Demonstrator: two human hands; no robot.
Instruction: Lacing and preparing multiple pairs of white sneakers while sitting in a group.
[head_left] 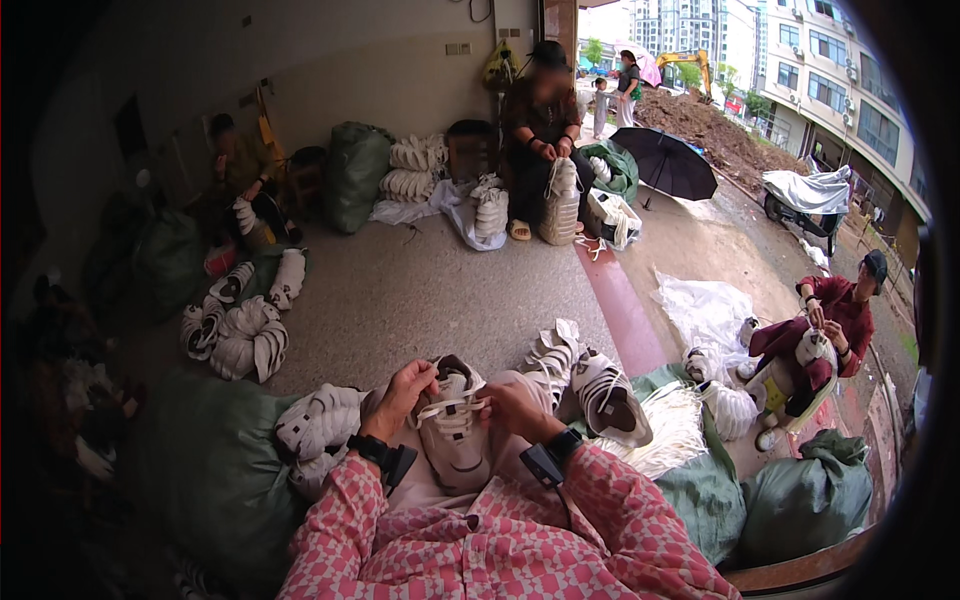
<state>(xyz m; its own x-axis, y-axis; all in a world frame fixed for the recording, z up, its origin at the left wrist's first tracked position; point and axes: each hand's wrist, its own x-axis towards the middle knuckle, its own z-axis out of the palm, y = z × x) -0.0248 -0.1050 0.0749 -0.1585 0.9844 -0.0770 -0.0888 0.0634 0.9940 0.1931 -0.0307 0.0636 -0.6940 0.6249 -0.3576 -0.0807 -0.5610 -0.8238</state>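
A white and grey sneaker rests on my lap, its toe toward me and its dark opening away from me. White shoelace runs across its upper part. My left hand is at the sneaker's left side, thumb and fingers pinched on the lace. On the other side, my right hand is closed on the lace too, its fingertips close to the eyelets. Both wrists wear black bands with a dark box-shaped device.
White laces lie on a green sack at my right, beside a striped sneaker. Stacked shoe parts and a large green sack stand at my left. Several seated people handle shoes nearby. A black umbrella lies open beyond.
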